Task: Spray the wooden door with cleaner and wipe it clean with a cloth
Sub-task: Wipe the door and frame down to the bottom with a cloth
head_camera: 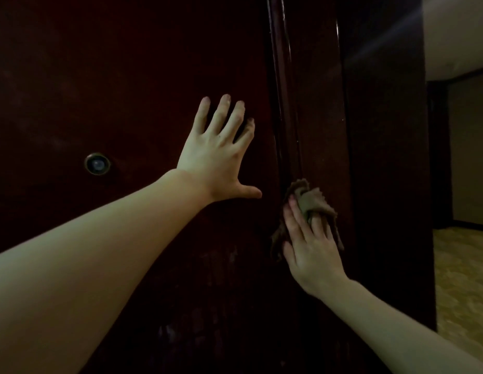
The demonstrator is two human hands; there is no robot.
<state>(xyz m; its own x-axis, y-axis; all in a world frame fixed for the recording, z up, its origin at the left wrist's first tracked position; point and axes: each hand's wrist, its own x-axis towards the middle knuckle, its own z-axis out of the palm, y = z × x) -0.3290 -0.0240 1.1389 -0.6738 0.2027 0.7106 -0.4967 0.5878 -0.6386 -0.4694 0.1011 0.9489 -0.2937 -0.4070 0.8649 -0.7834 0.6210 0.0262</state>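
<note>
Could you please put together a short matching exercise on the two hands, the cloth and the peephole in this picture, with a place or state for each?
Things:
1. left hand
2. right hand
3. cloth
4. peephole

Places or states:
A. crumpled against the door's edge
B. set in the door panel, left of both hands
C. fingers spread, flat on the door panel
D. pressing the cloth to the wood

Pairs: 1-C, 2-D, 3-A, 4-B

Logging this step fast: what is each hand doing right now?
Left hand: open, fingers spread, flat on the door.
Right hand: open, straight fingers pressing the cloth against the door's edge.
</note>
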